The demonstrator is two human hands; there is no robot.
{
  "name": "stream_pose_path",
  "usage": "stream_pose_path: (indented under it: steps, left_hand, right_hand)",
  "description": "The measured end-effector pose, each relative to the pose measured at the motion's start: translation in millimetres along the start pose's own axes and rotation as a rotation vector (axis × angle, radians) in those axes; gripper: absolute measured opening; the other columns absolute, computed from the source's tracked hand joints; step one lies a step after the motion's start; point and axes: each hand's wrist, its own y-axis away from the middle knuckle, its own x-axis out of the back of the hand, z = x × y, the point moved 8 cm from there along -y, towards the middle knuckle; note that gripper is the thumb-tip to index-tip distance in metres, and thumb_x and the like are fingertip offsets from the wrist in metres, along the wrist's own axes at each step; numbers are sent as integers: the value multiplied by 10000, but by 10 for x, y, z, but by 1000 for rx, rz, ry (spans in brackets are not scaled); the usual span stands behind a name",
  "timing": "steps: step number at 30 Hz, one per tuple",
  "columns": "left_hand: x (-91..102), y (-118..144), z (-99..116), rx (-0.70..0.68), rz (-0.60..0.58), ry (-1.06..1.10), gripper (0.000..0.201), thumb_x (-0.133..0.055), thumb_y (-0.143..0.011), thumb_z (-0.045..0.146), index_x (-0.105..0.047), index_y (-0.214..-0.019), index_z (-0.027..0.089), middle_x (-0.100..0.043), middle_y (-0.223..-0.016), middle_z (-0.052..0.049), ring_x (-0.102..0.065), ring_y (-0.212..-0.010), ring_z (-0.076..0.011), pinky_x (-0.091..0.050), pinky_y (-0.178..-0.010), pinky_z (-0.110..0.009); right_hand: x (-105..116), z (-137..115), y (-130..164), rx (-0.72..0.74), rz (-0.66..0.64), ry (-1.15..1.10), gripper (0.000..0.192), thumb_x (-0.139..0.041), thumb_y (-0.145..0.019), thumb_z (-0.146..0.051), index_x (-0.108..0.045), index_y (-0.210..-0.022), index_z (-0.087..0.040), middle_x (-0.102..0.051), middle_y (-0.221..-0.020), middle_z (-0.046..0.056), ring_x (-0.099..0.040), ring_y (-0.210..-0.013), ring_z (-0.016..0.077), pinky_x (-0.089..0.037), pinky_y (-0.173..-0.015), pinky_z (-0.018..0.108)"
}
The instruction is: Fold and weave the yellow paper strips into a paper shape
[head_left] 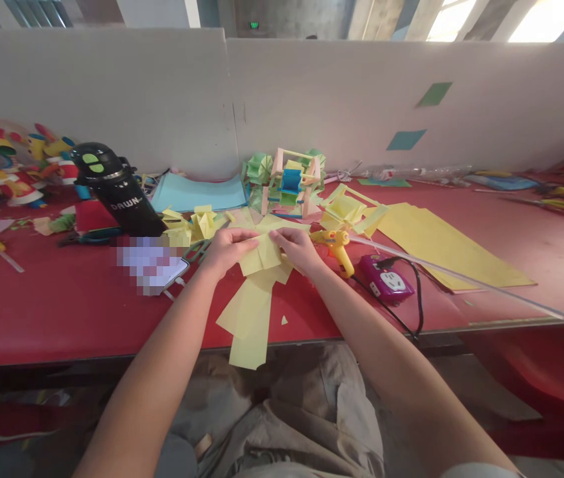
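Centrally in the head view, both hands meet over a red table (62,312). The left hand (226,251) and the right hand (297,249) each pinch one side of a small folded yellow paper (262,255), fingers closed on its upper edge, thumbs underneath as far as can be told. The paper sits directly between the two hands, touching both, slightly above the tabletop. Just below it, longer yellow strips (249,318) lie on the table and hang past its front edge toward the lower middle of the frame.

Just right of the right hand lies a yellow glue gun (336,247), and beside that a purple power strip (387,280) with a black cord. A wide yellow sheet (441,245) spreads across the right middle. Behind the hands, at the centre, stands a paper wheel model (291,182), with a light blue sheet (196,192) to its left. A black flask (112,189) leans at the left, and a phone (155,265) lies just beside the left hand. Colourful paper figures (7,166) crowd the far left edge.
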Motion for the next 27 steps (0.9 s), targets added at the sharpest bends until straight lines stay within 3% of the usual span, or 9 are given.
stream_pose_path:
  steps: [6,9,14,20,27]
  left_hand:
    - [-31,5,-6,8,-29,-95,348,-786,-645,317,-776,-968,192,-752,-852,-53,-670,-839,-212,-499,-794,-330]
    - [-51,20,-15,36,-42,-92,337,-786,-627,307,-782,-940,182,-749,-812,-52,-669,-806,-218,-498,-760,-329]
    - [27,6,0,27,36,-49,321,-788,-612,322,-779,-891,164,-749,-806,-58,-668,-782,-223,-499,-725,-325]
    - [-40,16,-43,66,-45,-110,317,-817,-585,345,-759,-845,174,-737,-796,-36,-657,-780,-204,-484,-717,-301]
    - [17,-2,-14,10,16,-106,351,-819,-584,429,-723,-784,157,-704,-740,-33,-632,-730,-189,-476,-698,-303]
  right_hand:
    - [29,-157,30,124,5,171,476,-670,-739,-623,-656,-680,-151,-531,-587,-6,-449,-559,112,-341,-524,253]
    - [23,-180,44,113,-1,172,479,-692,-717,-618,-676,-685,-141,-554,-602,0,-457,-572,112,-346,-529,249]
    - [19,-124,33,53,2,176,478,-675,-730,-617,-703,-759,-140,-583,-630,10,-456,-573,114,-344,-521,247]
    - [47,-172,28,138,-2,317,443,-652,-762,-570,-689,-713,-131,-563,-622,10,-452,-594,117,-342,-551,255]
    - [34,-201,35,141,-1,306,408,-649,-775,-538,-706,-752,-134,-578,-641,11,-460,-607,121,-350,-554,253]
